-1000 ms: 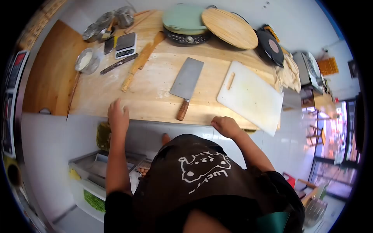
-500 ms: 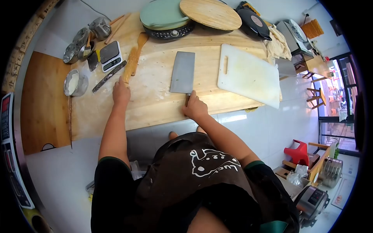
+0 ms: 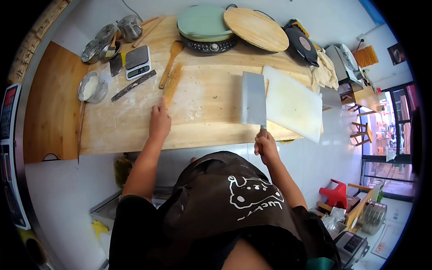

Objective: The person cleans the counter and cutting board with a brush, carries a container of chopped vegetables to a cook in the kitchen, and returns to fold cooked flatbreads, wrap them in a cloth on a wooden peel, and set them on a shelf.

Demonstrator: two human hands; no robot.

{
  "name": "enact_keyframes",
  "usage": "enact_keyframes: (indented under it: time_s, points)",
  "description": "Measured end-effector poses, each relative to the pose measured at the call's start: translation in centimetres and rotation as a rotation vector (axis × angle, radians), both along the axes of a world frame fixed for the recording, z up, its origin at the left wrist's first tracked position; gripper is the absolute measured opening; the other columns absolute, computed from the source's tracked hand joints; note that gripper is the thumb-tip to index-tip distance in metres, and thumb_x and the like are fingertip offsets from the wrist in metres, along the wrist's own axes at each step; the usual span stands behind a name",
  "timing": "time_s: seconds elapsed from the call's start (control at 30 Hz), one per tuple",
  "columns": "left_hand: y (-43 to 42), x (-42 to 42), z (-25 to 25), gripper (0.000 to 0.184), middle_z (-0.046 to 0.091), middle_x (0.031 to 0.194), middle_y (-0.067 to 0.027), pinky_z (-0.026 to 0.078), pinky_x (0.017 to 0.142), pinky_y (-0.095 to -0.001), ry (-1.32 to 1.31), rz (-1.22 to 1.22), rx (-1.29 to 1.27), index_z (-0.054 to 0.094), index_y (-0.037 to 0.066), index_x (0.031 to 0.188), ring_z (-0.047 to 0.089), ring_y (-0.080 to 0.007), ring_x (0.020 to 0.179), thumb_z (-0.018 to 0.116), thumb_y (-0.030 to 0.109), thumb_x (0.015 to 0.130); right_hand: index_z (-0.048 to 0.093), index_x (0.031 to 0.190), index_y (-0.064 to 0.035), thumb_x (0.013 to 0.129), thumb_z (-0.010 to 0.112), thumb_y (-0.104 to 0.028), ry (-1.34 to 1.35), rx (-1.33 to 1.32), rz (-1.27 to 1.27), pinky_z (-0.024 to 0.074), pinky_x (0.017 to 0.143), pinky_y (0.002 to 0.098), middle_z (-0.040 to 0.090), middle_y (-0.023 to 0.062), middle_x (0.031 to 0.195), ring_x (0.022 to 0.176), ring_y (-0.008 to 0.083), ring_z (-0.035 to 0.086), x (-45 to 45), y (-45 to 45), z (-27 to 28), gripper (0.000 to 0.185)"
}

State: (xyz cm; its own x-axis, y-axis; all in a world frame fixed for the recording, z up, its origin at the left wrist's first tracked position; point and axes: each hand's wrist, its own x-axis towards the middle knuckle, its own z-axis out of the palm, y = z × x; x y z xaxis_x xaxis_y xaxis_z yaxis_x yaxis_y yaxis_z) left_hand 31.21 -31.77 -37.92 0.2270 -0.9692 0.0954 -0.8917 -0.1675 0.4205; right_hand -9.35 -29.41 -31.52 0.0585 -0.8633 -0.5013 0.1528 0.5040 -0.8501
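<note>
My left hand point(image 3: 160, 121) is closed around the near end of a long tan bench brush point(image 3: 173, 85), which lies along the floured wooden worktop point(image 3: 211, 128) and is slightly blurred. In my right hand point(image 3: 268, 149) is the handle of a cleaver point(image 3: 254, 99), its broad blade pointing away from me. The blade overlaps the left edge of a white cutting board point(image 3: 294, 105); whether it touches the board I cannot tell. A wooden spatula point(image 3: 169, 65) lies just beyond the brush. To the left is a dark flat strip point(image 3: 133, 85), floury along its surface.
A digital scale point(image 3: 137, 62), a bowl of white powder point(image 3: 91, 87) and several metal vessels stand at the left. Along the back are a green-lidded electric griddle point(image 3: 202, 22), a round wooden board point(image 3: 256, 29) and a black pan point(image 3: 301, 47). A cloth point(image 3: 325, 69) hangs at the right.
The cleaver has moved right, from mid-worktop to the cutting board's left edge, in my right hand. My left hand and the brush have shifted right, away from the dark strip. The view has shifted somewhat.
</note>
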Motion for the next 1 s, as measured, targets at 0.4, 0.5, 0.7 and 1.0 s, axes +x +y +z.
enact_keyframes:
  time_s: [0.4, 0.5, 0.7, 1.0]
  points:
    - [-0.9, 3.2, 0.9, 0.068, 0.050, 0.104, -0.0194, 0.048, 0.083, -0.0438, -0.127, 0.135, -0.066, 0.037, 0.013, 0.145, 0.053, -0.0369, 0.096, 0.055, 0.001, 0.081, 0.046, 0.097, 0.0003, 0.076, 0.055, -0.007, -0.049, 0.018, 0.000, 0.0401, 0.037, 0.0292, 0.049, 0.0085, 0.075, 0.045, 0.0166, 0.049, -0.7, 1.0, 0.7, 0.024]
    - [-0.3, -0.8, 1.4, 0.066, 0.050, 0.104, -0.0194, 0.047, 0.083, -0.0441, -0.065, 0.055, -0.135, 0.038, 0.011, 0.144, 0.053, -0.0369, 0.095, 0.056, 0.000, 0.081, 0.046, 0.097, -0.0001, 0.076, 0.056, -0.008, -0.027, 0.005, 0.021, 0.0405, 0.038, 0.0290, 0.050, 0.0084, 0.075, 0.045, 0.0163, 0.049, -0.9, 0.9, 0.6, 0.024]
    - [-0.2, -8.6, 1.2, 0.066, 0.050, 0.105, -0.0213, 0.047, 0.084, -0.0440, 0.158, -0.111, -0.068, 0.034, 0.008, 0.145, 0.052, -0.0393, 0.099, 0.056, 0.002, 0.083, 0.046, 0.096, -0.0002, 0.079, 0.058, -0.012, 0.115, 0.001, 0.064, 0.0423, 0.039, 0.0286, 0.051, 0.0088, 0.074, 0.046, 0.0161, 0.052, -1.6, -1.1, -1.1, 0.024]
    - [-3.0, -12.9, 1.3, 0.064, 0.047, 0.130, -0.0209, 0.037, 0.102, -0.0361, 1.115, 0.091, 0.049, 0.029, 0.003, 0.144, 0.046, -0.0311, 0.121, 0.054, 0.005, 0.085, 0.053, 0.106, 0.0045, 0.087, 0.058, -0.043, 1.071, -0.082, 0.548, 0.0498, 0.083, 0.0464, 0.064, 0.0246, 0.092, 0.091, 0.0404, 0.064, -3.4, -7.0, -4.4, 0.051]
